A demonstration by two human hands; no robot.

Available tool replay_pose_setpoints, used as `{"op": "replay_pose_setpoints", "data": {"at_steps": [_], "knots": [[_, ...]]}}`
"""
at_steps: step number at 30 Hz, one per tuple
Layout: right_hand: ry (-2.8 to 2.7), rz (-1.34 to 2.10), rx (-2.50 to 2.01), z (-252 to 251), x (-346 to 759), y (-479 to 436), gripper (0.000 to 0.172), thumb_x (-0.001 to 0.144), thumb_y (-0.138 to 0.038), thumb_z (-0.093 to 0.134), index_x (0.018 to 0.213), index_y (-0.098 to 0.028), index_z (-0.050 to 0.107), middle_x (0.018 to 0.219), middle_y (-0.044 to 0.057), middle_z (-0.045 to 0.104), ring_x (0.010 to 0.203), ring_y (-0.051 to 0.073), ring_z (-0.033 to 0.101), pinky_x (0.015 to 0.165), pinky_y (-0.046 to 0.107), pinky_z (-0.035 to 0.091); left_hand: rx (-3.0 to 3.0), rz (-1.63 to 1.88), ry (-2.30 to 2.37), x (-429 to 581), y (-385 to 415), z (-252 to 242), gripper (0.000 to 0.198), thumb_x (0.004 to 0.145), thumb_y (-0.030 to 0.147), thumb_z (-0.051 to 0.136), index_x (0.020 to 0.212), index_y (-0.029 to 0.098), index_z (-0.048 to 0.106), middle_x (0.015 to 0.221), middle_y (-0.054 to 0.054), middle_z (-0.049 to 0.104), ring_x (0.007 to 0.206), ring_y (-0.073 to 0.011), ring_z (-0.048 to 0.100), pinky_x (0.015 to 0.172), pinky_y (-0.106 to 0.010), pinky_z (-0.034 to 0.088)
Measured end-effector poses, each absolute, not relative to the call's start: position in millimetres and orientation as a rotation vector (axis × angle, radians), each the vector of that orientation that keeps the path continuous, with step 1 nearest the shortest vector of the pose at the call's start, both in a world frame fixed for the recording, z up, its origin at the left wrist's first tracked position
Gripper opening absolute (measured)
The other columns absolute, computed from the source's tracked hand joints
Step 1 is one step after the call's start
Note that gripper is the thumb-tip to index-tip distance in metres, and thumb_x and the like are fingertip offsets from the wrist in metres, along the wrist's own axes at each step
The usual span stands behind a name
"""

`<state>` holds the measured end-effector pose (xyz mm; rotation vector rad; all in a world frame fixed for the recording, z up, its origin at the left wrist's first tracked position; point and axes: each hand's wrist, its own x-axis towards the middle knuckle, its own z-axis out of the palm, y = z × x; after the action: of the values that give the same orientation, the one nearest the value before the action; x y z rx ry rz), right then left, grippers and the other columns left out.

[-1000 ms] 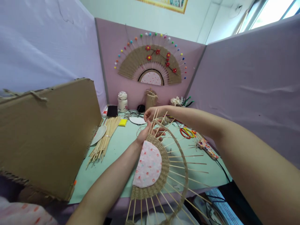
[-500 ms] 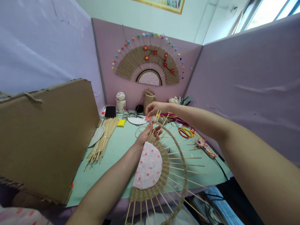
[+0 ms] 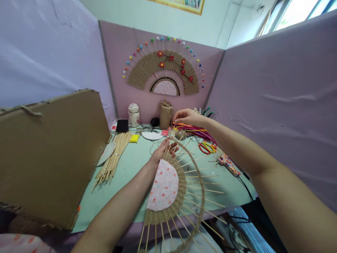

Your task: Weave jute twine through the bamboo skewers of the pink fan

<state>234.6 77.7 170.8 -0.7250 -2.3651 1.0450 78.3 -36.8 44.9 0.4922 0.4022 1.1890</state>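
Note:
A half-round woven fan frame (image 3: 181,182) stands on its side before me, with a pink dotted half-circle panel (image 3: 163,185) at its core. Thin wooden sticks (image 3: 205,190) radiate from the woven band, and an outer twine arc (image 3: 201,186) crosses them. My left hand (image 3: 160,151) is closed around the upper end of the band and its sticks. Just above the upper stick tips, my right hand (image 3: 186,116) is raised with thumb and fingers pinched together. Whatever thin thing lies in that pinch is too small to make out.
Bundled sticks (image 3: 113,160), a yellow packet (image 3: 134,138) and a white disc (image 3: 152,135) lie left of centre. Scissors (image 3: 206,147) and a patterned glue gun (image 3: 228,164) lie right. A jar (image 3: 134,115) and twine-wrapped cylinder (image 3: 166,114) stand behind. Cardboard (image 3: 50,158) walls the left.
My right hand has moved up and to the right, away from the small pink packet, its fingers still pinched. My left hand keeps its hold on the fan frame.

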Motion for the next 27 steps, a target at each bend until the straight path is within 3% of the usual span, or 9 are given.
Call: {"op": "replay_pose_setpoints", "data": {"at_steps": [8,20,27], "knots": [[-2.221,1.095,-0.695,143.7,243.1,94.3,0.027,0.072,-0.037,0.068,0.085,-0.014,0.063,0.073,0.001,0.063,0.061,0.009,0.054,0.059,0.022,0.043,0.492,1.182,0.406,78.5,-37.8,44.3,0.042,0.081,0.026,0.064,0.121,0.026,0.051,0.087,-0.003,0.068,0.07,-0.0149,0.068,0.048,-0.018,0.049],[-1.995,1.496,-0.755,106.3,265.1,70.8,0.031,0.062,-0.038,0.077,0.079,-0.014,0.065,0.075,0.002,0.063,0.061,0.009,0.052,0.057,0.023,0.041,0.567,1.215,0.406,74.3,-38.7,43.8,0.046,0.08,0.028,0.065,0.123,0.026,0.05,0.085,-0.003,0.068,0.07,-0.0155,0.068,0.048,-0.018,0.049],[-1.87,1.771,-0.662,87.5,279.4,62.4,0.027,0.065,-0.037,0.075,0.077,-0.015,0.065,0.058,-0.002,0.051,0.055,0.009,0.048,0.057,0.025,0.039,0.666,1.173,0.385,77.3,-41.6,42.4,0.049,0.078,0.024,0.067,0.123,0.025,0.049,0.094,-0.005,0.068,0.076,-0.0173,0.069,0.054,-0.021,0.051]]}}
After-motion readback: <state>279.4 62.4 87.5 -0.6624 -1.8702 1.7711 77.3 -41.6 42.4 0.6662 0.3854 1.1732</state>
